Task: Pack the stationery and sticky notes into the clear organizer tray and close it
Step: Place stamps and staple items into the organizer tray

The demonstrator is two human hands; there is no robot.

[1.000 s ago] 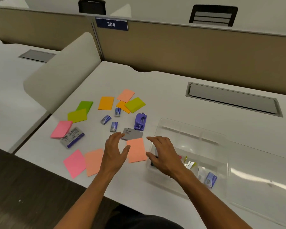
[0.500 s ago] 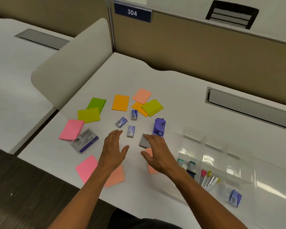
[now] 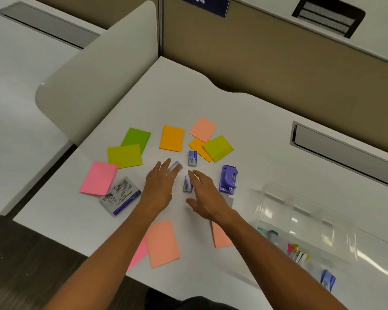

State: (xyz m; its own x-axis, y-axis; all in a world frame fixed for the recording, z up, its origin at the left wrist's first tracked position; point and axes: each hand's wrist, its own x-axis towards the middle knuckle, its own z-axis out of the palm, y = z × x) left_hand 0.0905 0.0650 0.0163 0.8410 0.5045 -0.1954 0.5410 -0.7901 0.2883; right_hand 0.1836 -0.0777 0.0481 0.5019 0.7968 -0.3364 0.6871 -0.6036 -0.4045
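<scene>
Sticky note pads in green, yellow-green, orange, peach and pink lie scattered on the white desk. My left hand hovers open, its fingertips over a small blue staple box. My right hand is open beside a second small box. A third small box lies farther back. A purple hole punch sits right of my right hand. The clear organizer tray stands open at the right, holding markers and a blue box.
A larger grey-and-blue box lies at the left near the pink pad. A grey card peeks out by my right wrist. A rounded white divider rises at the left; a beige partition closes the back. A cable hatch sits at right.
Both hands have reached forward from the peach pad and grey card toward the small blue boxes. The camera has tilted down and moved closer.
</scene>
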